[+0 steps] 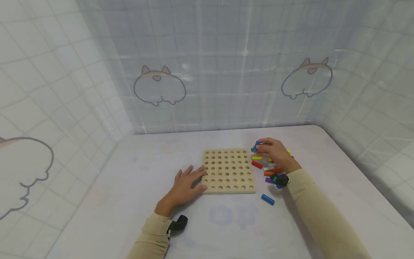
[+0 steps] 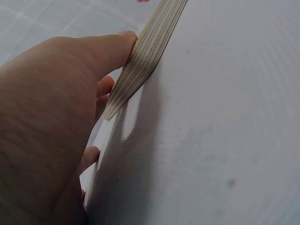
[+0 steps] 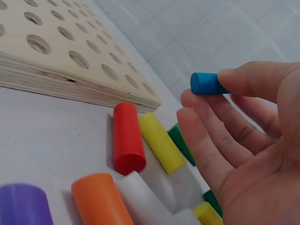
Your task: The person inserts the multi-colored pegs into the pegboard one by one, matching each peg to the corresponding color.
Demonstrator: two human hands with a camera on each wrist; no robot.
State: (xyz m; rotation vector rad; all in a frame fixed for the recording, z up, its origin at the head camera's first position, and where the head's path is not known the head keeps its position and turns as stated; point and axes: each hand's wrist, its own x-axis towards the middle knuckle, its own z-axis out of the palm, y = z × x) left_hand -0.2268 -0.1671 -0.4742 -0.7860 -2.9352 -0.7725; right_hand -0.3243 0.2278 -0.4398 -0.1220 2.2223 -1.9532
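Observation:
A square wooden pegboard (image 1: 228,171) full of round empty holes lies flat on the table. My left hand (image 1: 187,183) rests flat against its left edge, fingers straight; the left wrist view shows the thumb touching the board's side (image 2: 145,51). My right hand (image 1: 273,153) hovers over a pile of coloured pegs right of the board and pinches a blue peg (image 3: 206,83) between thumb and fingers. Under it lie a red peg (image 3: 126,138), a yellow peg (image 3: 161,142), an orange peg (image 3: 101,199), a white peg (image 3: 145,201) and a purple peg (image 3: 23,204).
One blue peg (image 1: 267,199) lies alone in front of the board's right corner. The white table (image 1: 129,201) is walled in by a pale grid-patterned curtain with cartoon prints at the back and on both sides.

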